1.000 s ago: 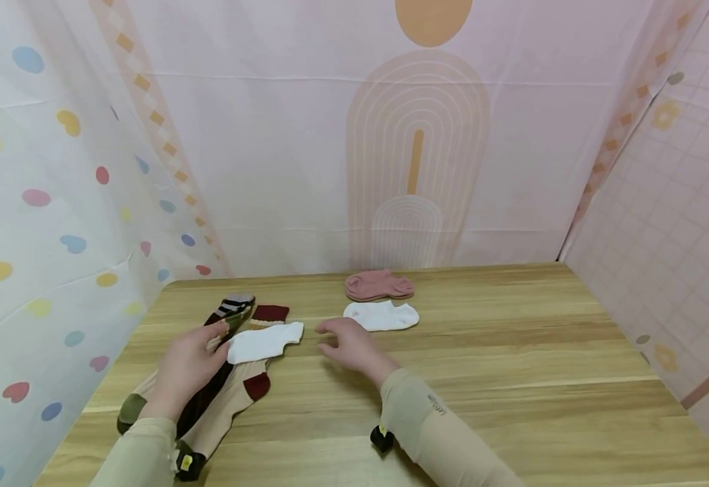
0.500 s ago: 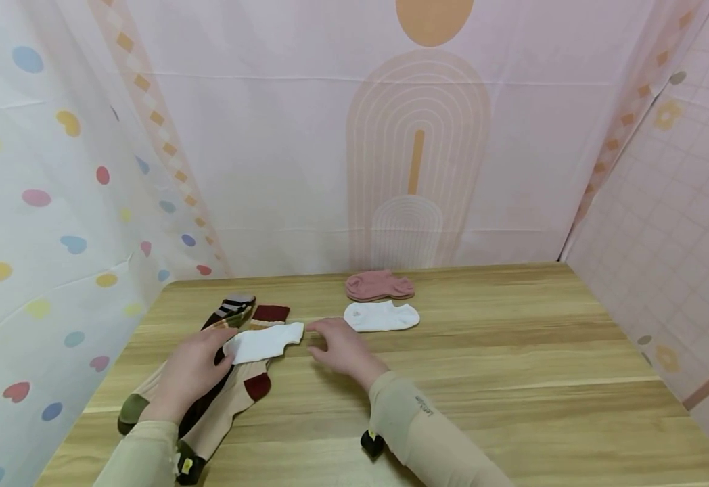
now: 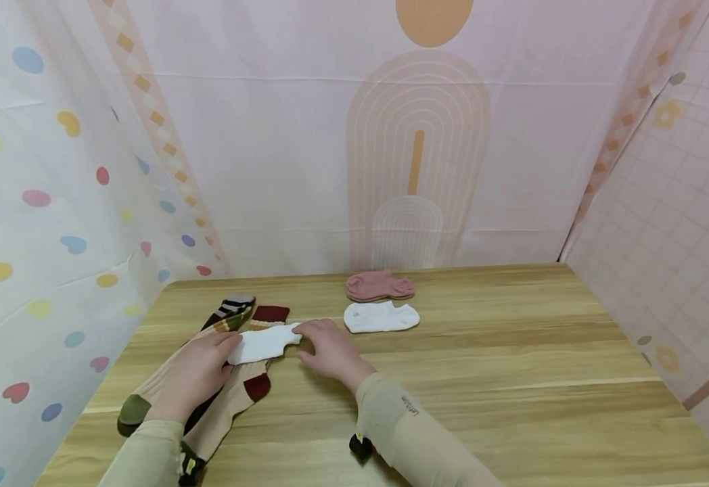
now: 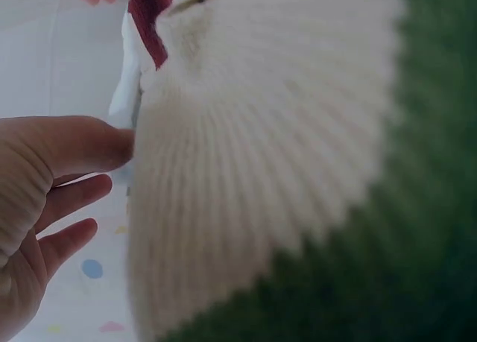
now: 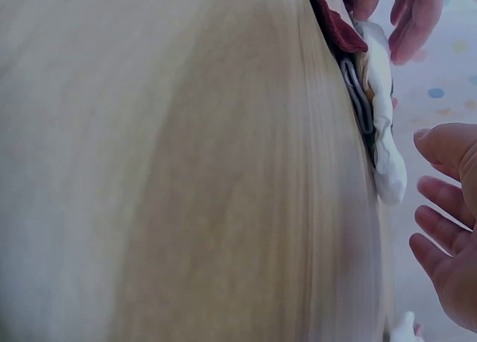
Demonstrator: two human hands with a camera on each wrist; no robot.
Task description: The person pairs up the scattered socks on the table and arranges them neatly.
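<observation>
A white ankle sock (image 3: 263, 343) lies across the pile of longer socks at the left of the table. My left hand (image 3: 199, 368) is at its left end, fingertips and thumb right at the edge, the fingers loosely bent. At the opposite end, my right hand (image 3: 333, 355) has its fingertips over the sock's right tip, thumb lower and apart. In the right wrist view, this hand (image 5: 451, 223) shows spread, relaxed fingers beside the white sock (image 5: 384, 103). Under it lies a beige sock (image 3: 223, 416) with a dark red heel and green toe.
More long socks, including a black striped sock (image 3: 233, 308), lie beneath my left arm. A folded pink sock pair (image 3: 380, 285) and another white ankle sock (image 3: 381, 317) lie at the back middle of the wooden table (image 3: 513, 365). Printed cloth (image 3: 269, 135) hangs around the table.
My right hand has moved left until its fingertips overlap the white sock's right end. My left hand has shifted slightly right and closer onto the left end. The socks look unmoved.
</observation>
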